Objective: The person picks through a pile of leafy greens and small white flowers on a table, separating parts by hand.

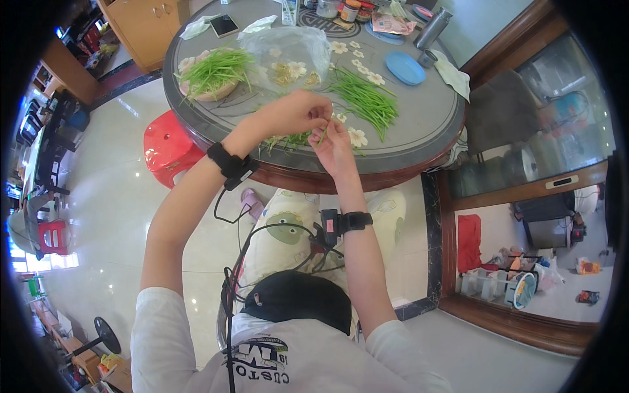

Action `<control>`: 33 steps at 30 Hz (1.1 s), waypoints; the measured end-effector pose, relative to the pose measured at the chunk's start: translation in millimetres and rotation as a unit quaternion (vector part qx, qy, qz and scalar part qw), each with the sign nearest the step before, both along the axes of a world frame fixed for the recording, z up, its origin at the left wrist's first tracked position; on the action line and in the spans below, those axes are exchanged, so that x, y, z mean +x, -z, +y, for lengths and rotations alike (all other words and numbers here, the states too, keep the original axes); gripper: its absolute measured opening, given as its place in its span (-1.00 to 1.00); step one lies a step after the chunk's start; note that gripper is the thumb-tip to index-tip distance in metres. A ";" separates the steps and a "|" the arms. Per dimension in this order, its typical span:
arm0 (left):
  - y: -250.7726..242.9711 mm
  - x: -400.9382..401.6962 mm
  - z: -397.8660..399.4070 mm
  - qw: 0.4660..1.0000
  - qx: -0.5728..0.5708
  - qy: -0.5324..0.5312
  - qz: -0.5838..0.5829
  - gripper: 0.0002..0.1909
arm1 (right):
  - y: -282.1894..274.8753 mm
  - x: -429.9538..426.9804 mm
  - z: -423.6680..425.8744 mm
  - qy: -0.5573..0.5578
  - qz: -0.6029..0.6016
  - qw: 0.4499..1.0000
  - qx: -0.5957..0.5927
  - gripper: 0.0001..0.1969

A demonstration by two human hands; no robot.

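Both hands meet over the near part of the round table. My right hand (335, 146) pinches a short piece of thin green stem (322, 137) between thumb and fingers. My left hand (305, 112) comes in from above, its thumb and fingertip closed at the upper end of that stem. Just right of the hands lies a loose bundle of long green stems (366, 103). Under and behind my left wrist, green trimmings (295, 140) are scattered along the table's near side, partly hidden. At the left, a round shallow basket (218, 93) holds a heap of cut green stems (216, 71).
A clear plastic bag (290, 46) lies behind the hands. Farther right are a blue plate (405, 68), a metal flask (433, 28) and its cup (427, 59). A phone (224, 25) and jars (350, 11) stand toward the back. A red stool (169, 145) is beside the table (417, 132).
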State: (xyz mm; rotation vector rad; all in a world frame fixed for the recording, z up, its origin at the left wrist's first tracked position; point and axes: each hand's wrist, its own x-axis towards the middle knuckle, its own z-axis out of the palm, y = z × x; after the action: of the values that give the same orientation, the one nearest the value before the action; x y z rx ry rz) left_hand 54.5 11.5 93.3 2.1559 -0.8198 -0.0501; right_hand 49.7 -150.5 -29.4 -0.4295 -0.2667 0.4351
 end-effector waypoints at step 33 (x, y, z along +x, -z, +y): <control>23.4 -11.9 5.7 0.993 0.045 -0.040 -0.097 -0.89 | 2.5 -0.1 7.6 0.030 -0.050 0.987 -0.150 -0.86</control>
State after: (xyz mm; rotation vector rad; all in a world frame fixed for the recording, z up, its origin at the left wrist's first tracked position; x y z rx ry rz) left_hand 42.6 17.2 69.9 2.3021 -0.8529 0.1698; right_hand 49.6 -142.9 -31.9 -0.7542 -0.2850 0.3974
